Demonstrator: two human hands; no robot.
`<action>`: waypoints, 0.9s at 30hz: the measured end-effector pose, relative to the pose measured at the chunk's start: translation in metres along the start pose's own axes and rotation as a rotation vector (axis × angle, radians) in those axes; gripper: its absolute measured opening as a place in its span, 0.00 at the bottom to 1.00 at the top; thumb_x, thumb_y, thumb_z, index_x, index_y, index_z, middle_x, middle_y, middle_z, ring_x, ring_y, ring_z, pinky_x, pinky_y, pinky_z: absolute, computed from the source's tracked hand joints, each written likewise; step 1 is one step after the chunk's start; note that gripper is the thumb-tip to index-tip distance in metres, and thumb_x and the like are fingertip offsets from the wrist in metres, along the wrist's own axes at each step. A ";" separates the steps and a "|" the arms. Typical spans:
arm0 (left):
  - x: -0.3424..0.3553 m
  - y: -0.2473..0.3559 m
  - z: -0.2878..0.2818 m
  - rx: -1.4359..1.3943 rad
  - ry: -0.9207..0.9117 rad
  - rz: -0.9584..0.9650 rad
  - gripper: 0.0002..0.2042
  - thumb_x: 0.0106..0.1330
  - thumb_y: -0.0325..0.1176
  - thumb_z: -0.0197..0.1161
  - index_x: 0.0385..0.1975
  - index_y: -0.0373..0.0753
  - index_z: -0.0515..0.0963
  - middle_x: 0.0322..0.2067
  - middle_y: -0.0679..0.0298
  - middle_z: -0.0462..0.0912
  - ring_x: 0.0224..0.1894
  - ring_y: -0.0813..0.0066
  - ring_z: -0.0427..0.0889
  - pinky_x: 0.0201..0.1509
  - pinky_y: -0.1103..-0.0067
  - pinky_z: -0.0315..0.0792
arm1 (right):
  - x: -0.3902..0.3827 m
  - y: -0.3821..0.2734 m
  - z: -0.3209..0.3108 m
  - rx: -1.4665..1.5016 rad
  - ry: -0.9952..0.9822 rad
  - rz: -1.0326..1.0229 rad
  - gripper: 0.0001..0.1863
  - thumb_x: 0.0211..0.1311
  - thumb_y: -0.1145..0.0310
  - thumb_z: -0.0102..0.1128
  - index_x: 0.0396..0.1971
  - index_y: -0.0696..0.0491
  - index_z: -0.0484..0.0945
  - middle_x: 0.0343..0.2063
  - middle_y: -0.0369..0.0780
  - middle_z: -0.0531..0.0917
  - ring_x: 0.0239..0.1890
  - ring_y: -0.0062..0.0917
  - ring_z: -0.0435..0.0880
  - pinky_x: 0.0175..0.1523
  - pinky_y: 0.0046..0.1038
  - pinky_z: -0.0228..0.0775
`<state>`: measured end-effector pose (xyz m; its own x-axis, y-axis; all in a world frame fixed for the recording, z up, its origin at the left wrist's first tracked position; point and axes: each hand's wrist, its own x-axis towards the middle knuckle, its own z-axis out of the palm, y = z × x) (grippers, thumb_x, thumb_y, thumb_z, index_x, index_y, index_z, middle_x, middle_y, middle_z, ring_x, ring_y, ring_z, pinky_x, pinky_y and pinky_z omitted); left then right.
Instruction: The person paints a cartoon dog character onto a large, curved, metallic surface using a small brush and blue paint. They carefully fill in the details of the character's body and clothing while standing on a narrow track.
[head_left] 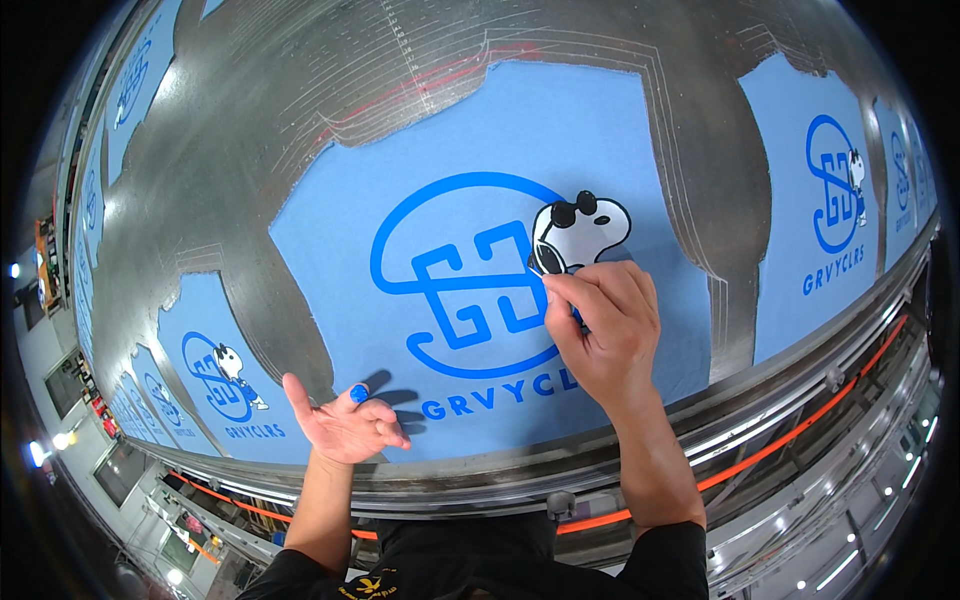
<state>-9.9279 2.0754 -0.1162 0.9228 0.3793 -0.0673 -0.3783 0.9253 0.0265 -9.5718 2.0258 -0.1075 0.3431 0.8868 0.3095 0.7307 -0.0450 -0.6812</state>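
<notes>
Head view: on the blue shirt panel (600,120) at the middle of the table's (230,110) near edge, the round blue emblem (480,181) and lettering (455,408) are in place, and the cartoon dog (606,225) sits over the emblem's right side. The left panel (185,325) and right panel (785,130) along that edge also bear emblem and dog, so this stretch looks largely done; what is left on the middle one cannot be told.

The dog has a crisp white head, black ear and dark glasses; its lower part is hidden by the right hand (612,330). That hand's thumb and forefinger are narrow at the ear's lower end; whether they grip anything is unclear. The left hand (340,435), fingers spread and holding nothing, hovers by the near edge, a blue cap (359,394) on one finger.
</notes>
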 end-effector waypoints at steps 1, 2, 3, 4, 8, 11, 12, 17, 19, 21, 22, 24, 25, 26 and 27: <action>0.000 0.000 0.000 0.000 0.001 0.001 0.56 0.57 0.85 0.22 0.75 0.46 0.58 0.72 0.42 0.59 0.68 0.38 0.66 0.71 0.46 0.51 | 0.000 0.000 0.000 0.004 -0.001 0.004 0.13 0.46 0.78 0.70 0.34 0.50 0.84 0.28 0.31 0.79 0.30 0.25 0.76 0.37 0.29 0.62; 0.000 0.000 0.000 -0.001 0.001 0.003 0.56 0.57 0.85 0.22 0.75 0.46 0.58 0.72 0.42 0.59 0.68 0.38 0.66 0.71 0.46 0.51 | 0.000 0.000 -0.001 0.008 -0.003 0.007 0.13 0.46 0.78 0.70 0.34 0.51 0.84 0.28 0.31 0.79 0.30 0.25 0.76 0.37 0.29 0.62; 0.000 0.000 0.000 0.000 0.003 0.003 0.56 0.57 0.85 0.22 0.75 0.46 0.58 0.72 0.42 0.59 0.68 0.38 0.66 0.71 0.46 0.51 | 0.000 0.000 -0.001 0.012 -0.004 0.011 0.13 0.46 0.78 0.70 0.34 0.51 0.84 0.28 0.31 0.79 0.30 0.25 0.76 0.37 0.29 0.62; 0.000 0.000 0.001 0.001 0.005 0.004 0.56 0.57 0.85 0.22 0.75 0.46 0.58 0.72 0.42 0.58 0.68 0.38 0.66 0.71 0.46 0.51 | 0.001 0.000 0.000 0.012 -0.001 0.009 0.13 0.46 0.78 0.70 0.34 0.51 0.84 0.28 0.31 0.79 0.30 0.25 0.76 0.37 0.29 0.62; 0.001 -0.001 0.002 0.007 0.001 0.009 0.55 0.57 0.84 0.21 0.75 0.47 0.57 0.72 0.41 0.58 0.68 0.39 0.66 0.71 0.46 0.51 | 0.001 0.000 0.000 0.008 -0.002 0.005 0.12 0.46 0.78 0.70 0.34 0.51 0.84 0.28 0.32 0.79 0.31 0.25 0.76 0.37 0.30 0.62; 0.001 -0.001 0.001 0.011 -0.002 0.011 0.55 0.58 0.84 0.21 0.76 0.46 0.57 0.72 0.41 0.58 0.68 0.39 0.66 0.71 0.47 0.52 | 0.001 -0.001 0.000 0.009 -0.005 0.011 0.12 0.47 0.78 0.70 0.34 0.51 0.84 0.28 0.32 0.79 0.30 0.25 0.76 0.37 0.30 0.62; 0.001 -0.001 0.001 0.012 -0.002 0.011 0.55 0.58 0.84 0.21 0.76 0.46 0.56 0.72 0.41 0.58 0.68 0.39 0.66 0.71 0.47 0.52 | 0.000 -0.001 0.000 0.010 -0.005 0.015 0.12 0.47 0.78 0.70 0.34 0.51 0.84 0.28 0.32 0.79 0.30 0.25 0.76 0.37 0.30 0.62; 0.002 -0.001 0.002 0.010 -0.004 0.011 0.55 0.58 0.84 0.21 0.76 0.46 0.56 0.72 0.41 0.58 0.68 0.39 0.66 0.71 0.47 0.52 | 0.001 -0.001 -0.001 0.016 -0.007 0.020 0.12 0.46 0.78 0.70 0.33 0.51 0.84 0.28 0.32 0.79 0.30 0.25 0.76 0.36 0.30 0.62; 0.001 -0.001 0.001 0.009 -0.006 0.011 0.55 0.58 0.84 0.22 0.76 0.46 0.56 0.72 0.41 0.58 0.68 0.39 0.66 0.71 0.47 0.52 | 0.001 -0.001 -0.002 0.021 -0.006 0.021 0.12 0.46 0.78 0.70 0.33 0.51 0.84 0.28 0.32 0.79 0.30 0.26 0.76 0.36 0.30 0.61; 0.001 -0.002 0.001 0.009 -0.002 0.013 0.55 0.58 0.84 0.22 0.75 0.46 0.57 0.72 0.42 0.58 0.68 0.39 0.66 0.71 0.46 0.52 | 0.001 0.000 -0.001 0.024 0.003 0.016 0.12 0.46 0.79 0.70 0.33 0.51 0.84 0.28 0.32 0.79 0.30 0.26 0.76 0.36 0.30 0.61; 0.001 -0.002 0.001 0.009 0.002 0.014 0.55 0.58 0.84 0.22 0.75 0.46 0.57 0.72 0.42 0.58 0.68 0.39 0.66 0.71 0.46 0.52 | 0.001 0.000 -0.001 0.027 0.000 0.017 0.12 0.46 0.79 0.70 0.33 0.51 0.84 0.28 0.32 0.79 0.30 0.26 0.76 0.36 0.30 0.62; 0.001 -0.002 0.001 0.011 0.005 0.016 0.55 0.58 0.84 0.22 0.75 0.46 0.57 0.72 0.42 0.58 0.68 0.38 0.66 0.71 0.46 0.52 | 0.002 0.000 -0.002 0.035 -0.004 0.020 0.12 0.46 0.80 0.70 0.33 0.51 0.84 0.28 0.33 0.79 0.30 0.27 0.76 0.36 0.30 0.63; 0.001 -0.002 0.001 0.012 0.003 0.016 0.56 0.57 0.84 0.22 0.75 0.46 0.57 0.72 0.42 0.58 0.68 0.38 0.66 0.71 0.46 0.52 | 0.002 -0.001 -0.003 0.070 0.007 0.047 0.12 0.46 0.80 0.70 0.33 0.52 0.84 0.28 0.33 0.79 0.30 0.27 0.76 0.36 0.30 0.64; 0.001 -0.002 0.001 0.014 0.001 0.017 0.56 0.57 0.84 0.22 0.75 0.46 0.57 0.72 0.42 0.58 0.68 0.38 0.66 0.71 0.46 0.52 | 0.001 -0.001 -0.005 0.106 0.018 0.073 0.12 0.46 0.80 0.70 0.33 0.52 0.84 0.28 0.34 0.79 0.30 0.27 0.76 0.36 0.30 0.65; 0.001 -0.002 0.001 0.014 0.000 0.017 0.56 0.57 0.85 0.22 0.75 0.46 0.57 0.72 0.41 0.58 0.68 0.38 0.66 0.71 0.46 0.52 | 0.001 -0.001 -0.007 0.141 0.029 0.100 0.12 0.46 0.80 0.70 0.33 0.52 0.84 0.28 0.34 0.79 0.30 0.28 0.77 0.36 0.30 0.66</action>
<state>-9.9265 2.0741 -0.1153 0.9162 0.3950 -0.0671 -0.3930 0.9186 0.0411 -9.5683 2.0235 -0.1023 0.4288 0.8672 0.2532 0.6025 -0.0657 -0.7954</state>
